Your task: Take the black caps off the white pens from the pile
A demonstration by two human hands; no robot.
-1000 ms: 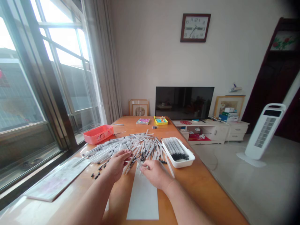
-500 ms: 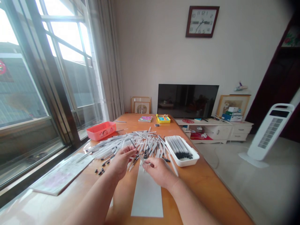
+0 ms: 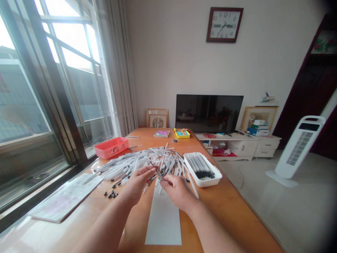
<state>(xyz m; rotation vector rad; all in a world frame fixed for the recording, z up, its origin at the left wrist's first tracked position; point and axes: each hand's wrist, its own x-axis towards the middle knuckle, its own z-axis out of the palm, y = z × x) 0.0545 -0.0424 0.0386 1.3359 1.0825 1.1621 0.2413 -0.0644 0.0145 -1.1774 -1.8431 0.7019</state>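
Observation:
My left hand (image 3: 138,182) and my right hand (image 3: 178,190) meet over the near edge of a big pile of clear pens (image 3: 142,162) on the wooden table (image 3: 231,211). Both hands pinch one thin pen part (image 3: 157,172) that runs between their fingertips, dark at the far end. A white tray (image 3: 202,169) of finished pens with black tips lies just right of my right hand. Small black caps (image 3: 110,193) are scattered left of my left hand. A white sheet (image 3: 163,221) lies under my wrists.
A red plastic tray (image 3: 111,147) stands at the far left by the window. A printed board (image 3: 64,198) lies at the near left. A booklet (image 3: 161,133) and a yellow box (image 3: 182,133) sit at the far end. Off the table stand a TV (image 3: 209,112) and a white fan heater (image 3: 297,149).
My hands have drawn closer together over the pile, fingertips now meeting on the thin part. The view has shifted slightly; the things on the table stay put.

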